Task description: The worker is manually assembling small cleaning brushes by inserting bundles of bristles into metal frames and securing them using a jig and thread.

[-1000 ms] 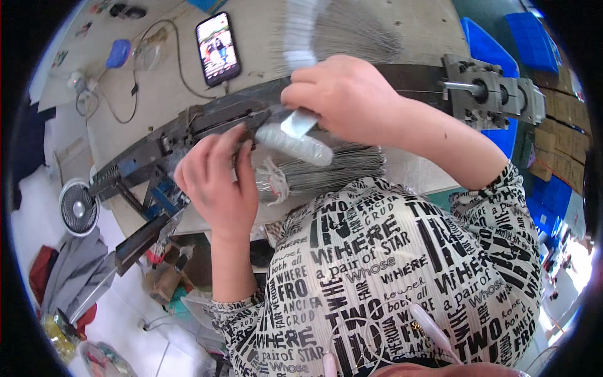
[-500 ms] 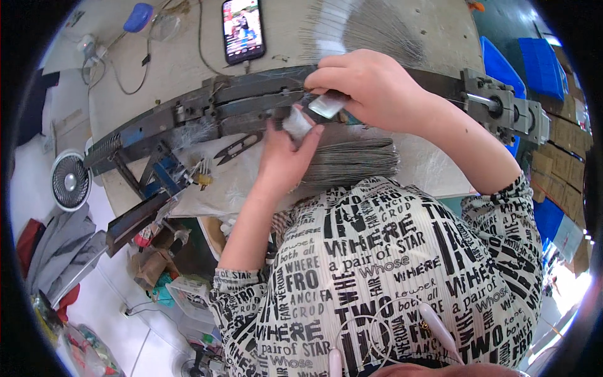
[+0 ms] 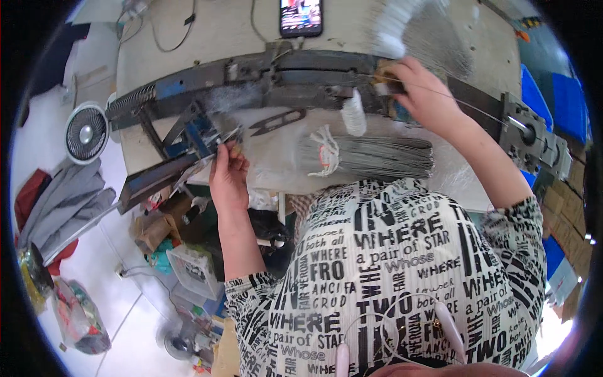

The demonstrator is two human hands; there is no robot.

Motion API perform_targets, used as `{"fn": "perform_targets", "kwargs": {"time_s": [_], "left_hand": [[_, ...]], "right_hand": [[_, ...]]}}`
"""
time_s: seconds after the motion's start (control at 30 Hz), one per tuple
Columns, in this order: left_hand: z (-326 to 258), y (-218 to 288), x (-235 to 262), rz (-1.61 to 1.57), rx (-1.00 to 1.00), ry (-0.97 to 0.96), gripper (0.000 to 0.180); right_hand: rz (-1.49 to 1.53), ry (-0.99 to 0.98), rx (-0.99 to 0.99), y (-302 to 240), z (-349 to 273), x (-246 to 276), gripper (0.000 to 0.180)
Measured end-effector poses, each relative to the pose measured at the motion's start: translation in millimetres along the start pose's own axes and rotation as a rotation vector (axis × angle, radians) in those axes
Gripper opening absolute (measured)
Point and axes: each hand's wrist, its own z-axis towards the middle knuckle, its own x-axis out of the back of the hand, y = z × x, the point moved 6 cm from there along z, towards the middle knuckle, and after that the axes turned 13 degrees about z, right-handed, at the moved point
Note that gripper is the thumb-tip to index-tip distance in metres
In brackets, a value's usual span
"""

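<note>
thin wire (image 3: 452, 95), stretched taut across the long metal machine (image 3: 314, 72) at the bench's far side, pinched at its left end by the closed fingers of the right hand (image 3: 422, 93). left hand (image 3: 227, 176), well apart, fingers curled on the blue lever assembly (image 3: 201, 135) at the bench's left edge. between the hands: black snips (image 3: 279, 120), tied bundle of grey wires (image 3: 367, 157). beyond the machine: phone (image 3: 301, 16). on the floor, left: small fan (image 3: 86, 132).

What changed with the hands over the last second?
The left hand left the wire bundle and moved out left to the blue clamp end of the machine. The right hand let go of the small white piece and now pinches a thin wire at the bar. Bundle and phone stayed put.
</note>
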Motion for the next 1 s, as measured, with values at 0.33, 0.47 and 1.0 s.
{"fn": "perform_targets", "kwargs": {"time_s": [0.33, 0.47, 1.0], "left_hand": [[-76.9, 42.0, -217.1, 0.518, -0.113, -0.868, 0.02], [-77.1, 12.5, -308.7, 0.518, -0.287, -1.086, 0.021], [-90.5, 14.9, -296.3, 0.638, -0.527, -0.905, 0.023]], "right_hand": [[0.397, -0.067, 0.042, -30.7, -22.5, 65.7, 0.026], [0.62, -0.078, -0.177, -26.6, -6.0, 70.8, 0.03], [0.465, 0.061, -0.052, -17.1, 16.1, 86.3, 0.023]]}}
